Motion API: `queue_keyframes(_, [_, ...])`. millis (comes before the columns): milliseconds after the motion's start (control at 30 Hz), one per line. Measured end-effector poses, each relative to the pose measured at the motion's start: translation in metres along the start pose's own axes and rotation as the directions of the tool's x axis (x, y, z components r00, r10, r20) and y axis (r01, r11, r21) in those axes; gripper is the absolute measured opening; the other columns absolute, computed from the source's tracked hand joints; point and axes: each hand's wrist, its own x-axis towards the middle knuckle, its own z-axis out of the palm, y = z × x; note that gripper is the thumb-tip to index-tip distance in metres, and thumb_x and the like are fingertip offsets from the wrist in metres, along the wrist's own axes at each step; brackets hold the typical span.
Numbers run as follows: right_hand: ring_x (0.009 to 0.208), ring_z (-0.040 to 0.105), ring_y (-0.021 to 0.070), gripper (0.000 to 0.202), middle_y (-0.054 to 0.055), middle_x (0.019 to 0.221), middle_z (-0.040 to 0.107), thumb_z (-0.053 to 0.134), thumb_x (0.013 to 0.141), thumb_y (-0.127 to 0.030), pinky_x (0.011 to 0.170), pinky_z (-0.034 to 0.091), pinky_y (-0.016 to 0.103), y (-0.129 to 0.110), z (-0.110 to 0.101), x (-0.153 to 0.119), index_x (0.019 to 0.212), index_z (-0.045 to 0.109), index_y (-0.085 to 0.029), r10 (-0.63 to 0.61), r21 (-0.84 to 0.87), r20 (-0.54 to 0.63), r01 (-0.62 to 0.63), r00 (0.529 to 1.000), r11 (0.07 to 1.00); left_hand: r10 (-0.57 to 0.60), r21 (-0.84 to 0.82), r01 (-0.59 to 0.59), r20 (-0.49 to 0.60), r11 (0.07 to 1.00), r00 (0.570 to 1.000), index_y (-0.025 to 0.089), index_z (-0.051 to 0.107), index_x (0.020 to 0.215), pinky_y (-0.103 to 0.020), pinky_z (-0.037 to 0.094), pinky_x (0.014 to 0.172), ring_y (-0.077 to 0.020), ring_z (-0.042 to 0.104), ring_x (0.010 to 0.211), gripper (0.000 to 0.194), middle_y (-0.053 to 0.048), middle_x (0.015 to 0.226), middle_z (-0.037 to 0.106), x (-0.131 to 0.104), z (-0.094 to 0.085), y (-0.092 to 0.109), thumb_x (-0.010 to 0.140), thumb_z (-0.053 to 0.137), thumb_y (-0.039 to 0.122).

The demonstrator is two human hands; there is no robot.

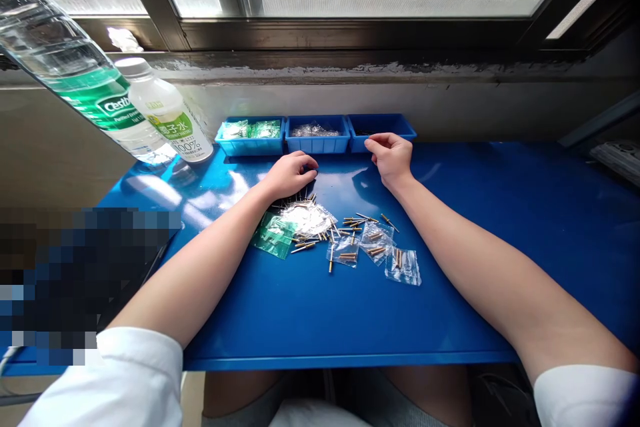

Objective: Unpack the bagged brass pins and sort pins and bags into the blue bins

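My left hand (293, 175) rests on the blue table just behind a pile of metal rivets and silvery wrapping (307, 219); its fingers are curled and what they hold, if anything, is hidden. My right hand (393, 157) is raised at the front edge of the right blue bin (383, 125), thumb and index finger pinched together, with anything between them too small to tell. Beside the pile lies a green packet (275, 235). Small clear bags (403, 267) with brass-coloured pieces inside and loose rivets (305, 247) lie nearer to me.
The left bin (253, 146) has green packets, the middle bin (317, 144) clear ones. A large water bottle (95, 93) and a smaller white-capped bottle (170, 117) stand at the back left. Behind the table (310, 320) is a window. A dark, pixelated area covers the left edge.
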Motion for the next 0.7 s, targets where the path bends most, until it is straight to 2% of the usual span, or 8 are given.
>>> queue_keyframes(67, [0.053, 0.056, 0.0136, 0.010, 0.001, 0.063, 0.065, 0.071, 0.066, -0.026, 0.050, 0.047, 0.028, -0.003, 0.000, -0.007, 0.070, 0.068, -0.018, -0.132, -0.108, 0.103, 0.143, 0.986, 0.984, 0.001, 0.005, -0.001, -0.008, 1.000, 1.000, 0.017, 0.070, 0.098, -0.030, 0.049, 0.075, -0.0169, 0.060, 0.078, 0.028, -0.007, 0.102, 0.065, 0.000, 0.000, 0.000, 0.083, 0.053, 0.034])
queue_keyframes(133, [0.059, 0.060, 0.0160, 0.007, 0.003, 0.067, 0.068, 0.068, 0.069, -0.025, 0.056, 0.049, 0.030, -0.008, 0.002, -0.016, 0.071, 0.068, -0.018, -0.272, -0.216, 0.263, 0.331, 0.926, 0.918, 0.005, 0.010, -0.004, -0.011, 1.000, 1.000, 0.017, 0.070, 0.098, -0.030, 0.049, 0.075, -0.0169, 0.060, 0.078, 0.028, -0.006, 0.101, 0.065, 0.000, 0.001, 0.000, 0.083, 0.053, 0.034])
queue_keyframes(167, [0.060, 0.061, 0.0166, 0.006, 0.003, 0.069, 0.069, 0.066, 0.072, -0.024, 0.058, 0.049, 0.030, -0.011, 0.003, -0.022, 0.072, 0.068, -0.019, -0.324, -0.251, 0.364, 0.427, 0.873, 0.868, 0.006, 0.012, -0.006, -0.014, 1.000, 1.000, 0.017, 0.070, 0.098, -0.031, 0.049, 0.075, -0.0170, 0.061, 0.078, 0.028, -0.006, 0.101, 0.065, 0.000, 0.001, -0.001, 0.083, 0.053, 0.034])
queue_keyframes(233, [0.064, 0.063, 0.0177, 0.007, 0.004, 0.074, 0.071, 0.063, 0.074, -0.021, 0.062, 0.050, 0.031, -0.017, 0.007, -0.033, 0.073, 0.069, -0.019, -0.399, -0.243, 0.565, 0.608, 0.722, 0.756, 0.008, 0.012, -0.008, -0.026, 1.000, 1.000, 0.017, 0.071, 0.097, -0.031, 0.050, 0.078, -0.0175, 0.061, 0.080, 0.027, -0.006, 0.100, 0.066, 0.001, 0.002, -0.002, 0.082, 0.051, 0.030])
queue_keyframes(300, [0.069, 0.063, 0.0190, 0.008, 0.005, 0.074, 0.070, 0.062, 0.075, -0.020, 0.070, 0.050, 0.034, -0.021, 0.012, -0.042, 0.074, 0.069, -0.019, -0.438, -0.202, 0.661, 0.707, 0.609, 0.678, 0.010, 0.007, -0.010, -0.040, 1.000, 0.999, 0.017, 0.071, 0.096, -0.031, 0.050, 0.082, -0.0180, 0.062, 0.085, 0.028, -0.006, 0.100, 0.067, 0.002, 0.004, -0.004, 0.082, 0.048, 0.024])
queue_keyframes(433, [0.085, 0.063, 0.0208, 0.017, 0.008, 0.091, 0.070, 0.056, 0.083, -0.021, 0.076, 0.051, 0.034, -0.025, 0.019, -0.054, 0.091, 0.071, -0.019, -0.424, -0.045, 0.804, 0.754, 0.416, 0.655, 0.010, -0.011, -0.011, -0.050, 1.000, 0.999, 0.017, 0.071, 0.095, -0.030, 0.050, 0.086, -0.0183, 0.063, 0.091, 0.031, -0.006, 0.101, 0.067, 0.003, 0.006, -0.008, 0.080, 0.044, 0.016])
queue_keyframes(500, [0.095, 0.060, 0.0222, 0.025, 0.010, 0.104, 0.068, 0.052, 0.087, -0.021, 0.080, 0.051, 0.035, -0.026, 0.020, -0.055, 0.104, 0.070, -0.020, -0.391, -0.008, 0.855, 0.763, 0.340, 0.646, 0.011, -0.010, -0.011, -0.050, 1.000, 0.999, 0.017, 0.071, 0.095, -0.030, 0.050, 0.086, -0.0183, 0.063, 0.091, 0.030, -0.006, 0.101, 0.068, 0.003, 0.007, -0.009, 0.080, 0.044, 0.016])
queue_keyframes(700, [0.095, 0.053, 0.0241, 0.034, 0.012, 0.109, 0.061, 0.045, 0.090, -0.019, 0.080, 0.047, 0.040, -0.026, 0.022, -0.056, 0.115, 0.067, -0.023, -0.313, -0.033, 0.921, 0.848, 0.230, 0.528, 0.019, 0.012, -0.018, -0.064, 1.000, 0.998, 0.017, 0.071, 0.094, -0.030, 0.051, 0.082, -0.0178, 0.064, 0.087, 0.028, -0.006, 0.099, 0.068, 0.002, 0.007, -0.007, 0.081, 0.046, 0.020])
